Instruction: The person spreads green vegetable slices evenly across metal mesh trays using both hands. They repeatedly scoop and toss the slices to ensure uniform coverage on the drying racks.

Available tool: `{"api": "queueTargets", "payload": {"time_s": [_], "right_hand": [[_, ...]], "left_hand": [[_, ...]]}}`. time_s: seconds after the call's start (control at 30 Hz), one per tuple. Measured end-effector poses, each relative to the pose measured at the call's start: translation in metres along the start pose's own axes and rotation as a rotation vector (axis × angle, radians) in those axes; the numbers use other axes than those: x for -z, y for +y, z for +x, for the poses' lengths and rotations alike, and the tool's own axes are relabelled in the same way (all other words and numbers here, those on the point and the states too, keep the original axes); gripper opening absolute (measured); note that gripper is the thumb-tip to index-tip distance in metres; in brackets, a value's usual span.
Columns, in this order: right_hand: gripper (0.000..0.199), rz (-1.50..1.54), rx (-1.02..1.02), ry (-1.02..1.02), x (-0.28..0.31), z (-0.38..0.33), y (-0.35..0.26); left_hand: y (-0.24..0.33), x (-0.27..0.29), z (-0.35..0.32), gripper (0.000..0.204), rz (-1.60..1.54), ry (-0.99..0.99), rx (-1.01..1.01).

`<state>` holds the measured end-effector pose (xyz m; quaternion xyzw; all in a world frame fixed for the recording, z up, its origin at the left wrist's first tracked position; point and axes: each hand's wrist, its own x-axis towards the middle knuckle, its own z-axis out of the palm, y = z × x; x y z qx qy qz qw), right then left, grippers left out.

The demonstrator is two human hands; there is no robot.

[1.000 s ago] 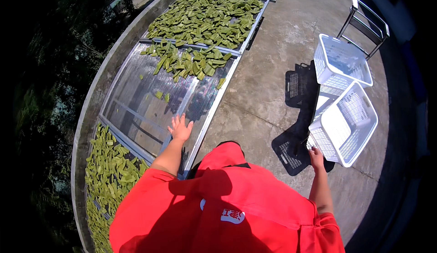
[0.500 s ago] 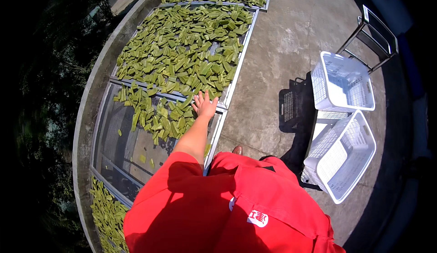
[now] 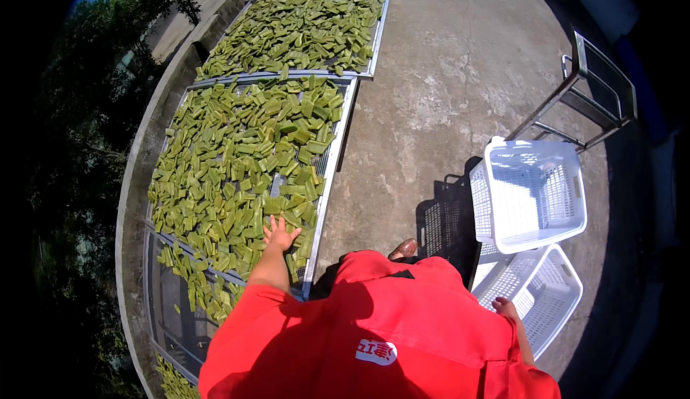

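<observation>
Flat, cut green plant pieces (image 3: 237, 155) lie spread over a metal-framed mesh drying rack (image 3: 332, 158); their exact kind is unclear. My left hand (image 3: 281, 235) rests on the pieces near the rack's front right corner, palm down and fingers spread, gripping nothing. Low on my right side, my right hand (image 3: 506, 308) hangs in front of the lower white plastic basket (image 3: 553, 295). Its fingers look loosely bent and slightly apart, with nothing visible in them. Whether it touches the basket I cannot tell.
A second white basket (image 3: 528, 194) sits above the lower one, beside a metal trolley frame (image 3: 575, 97). Another loaded rack (image 3: 302, 29) stands farther ahead. A low concrete wall (image 3: 136, 155) curves along the left, with trees beyond. Concrete floor (image 3: 424, 90) runs between racks and baskets.
I have moved forward along the racks, and the view has shifted. My left hand now lies on pieces of the fuller rack, past the frame joint. My right hand has come into view.
</observation>
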<state>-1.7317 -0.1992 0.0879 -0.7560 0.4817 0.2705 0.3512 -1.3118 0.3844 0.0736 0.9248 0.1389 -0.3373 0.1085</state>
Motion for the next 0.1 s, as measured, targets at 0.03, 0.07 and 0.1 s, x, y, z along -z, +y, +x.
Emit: {"api": "queueTargets", "payload": {"time_s": [0.03, 0.07, 0.1], "right_hand": [[0.046, 0.024, 0.113, 0.000, 0.023, 0.009, -0.088], [0.046, 0.087, 0.202, 0.056, 0.045, 0.057, -0.097], [0.056, 0.121, 0.238, -0.001, 0.066, 0.075, -0.169]], "left_hand": [[-0.019, 0.012, 0.007, 0.087, 0.006, -0.115, 0.010], [-0.025, 0.015, 0.034, 0.088, 0.004, -0.250, -0.041], [-0.059, 0.022, 0.058, 0.089, 0.000, -0.371, -0.034]]}}
